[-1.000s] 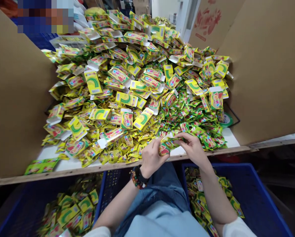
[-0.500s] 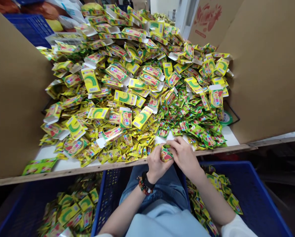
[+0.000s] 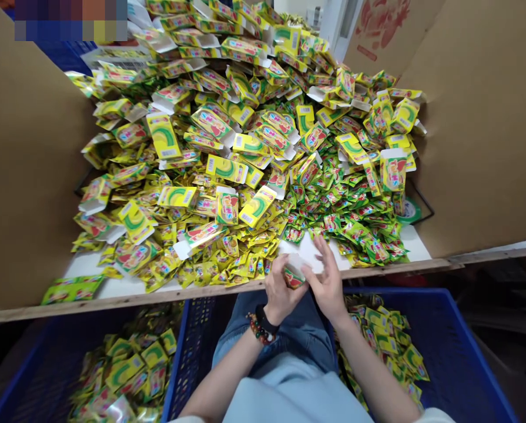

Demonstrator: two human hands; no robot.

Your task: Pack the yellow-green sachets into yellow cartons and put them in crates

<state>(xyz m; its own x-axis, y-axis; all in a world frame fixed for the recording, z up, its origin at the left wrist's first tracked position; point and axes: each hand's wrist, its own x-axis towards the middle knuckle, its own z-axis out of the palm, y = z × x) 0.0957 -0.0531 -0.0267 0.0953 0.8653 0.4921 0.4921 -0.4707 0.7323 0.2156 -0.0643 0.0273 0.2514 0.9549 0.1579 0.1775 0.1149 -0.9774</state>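
My left hand (image 3: 281, 288) is wrapped round a small printed box (image 3: 294, 277) at the table's front edge, its white flap facing up. Close on the right, my right hand (image 3: 328, 281) has its fingers apart, with the thumb near the box's flap and nothing gripped. Behind the hands lie yellow sachets (image 3: 249, 264) to the left and green sachets (image 3: 333, 202) to the right. Many yellow boxes with white open flaps, such as one upright box (image 3: 226, 207), are heaped over them.
Cardboard walls stand at the left (image 3: 29, 176) and right (image 3: 487, 135). Below the wooden table edge (image 3: 157, 296) are blue crates, left (image 3: 177, 358) and right (image 3: 456, 346), holding yellow packs. A green sachet strip (image 3: 72, 290) lies at the front left.
My right hand has moved slightly off the box and its fingers have spread. The white flap of the box now shows. The view has shifted a little.
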